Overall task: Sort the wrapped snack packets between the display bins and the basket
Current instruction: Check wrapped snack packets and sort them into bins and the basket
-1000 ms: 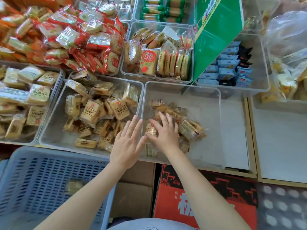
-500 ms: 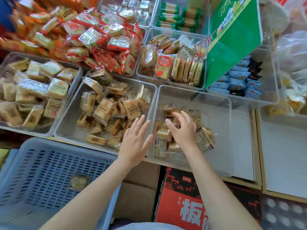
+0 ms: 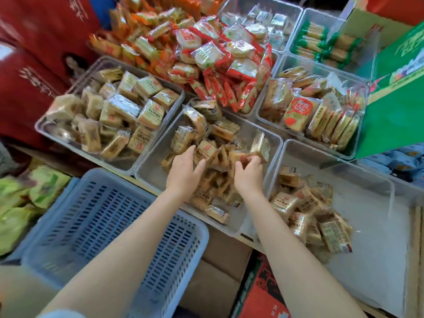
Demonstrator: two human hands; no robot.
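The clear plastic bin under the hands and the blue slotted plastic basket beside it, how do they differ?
The clear plastic bin has solid see-through walls; the blue slotted plastic basket is opaque and perforated. The bin holds a heap of gold-wrapped packets, with both hands in it; the basket shows none. Both are rectangular and open-topped.

Green carton upper right; red-black box under shelf, bottom centre

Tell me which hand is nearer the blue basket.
Left. The left hand reaches into the middle bin just past the blue basket; the right hand is farther right, over the same bin.
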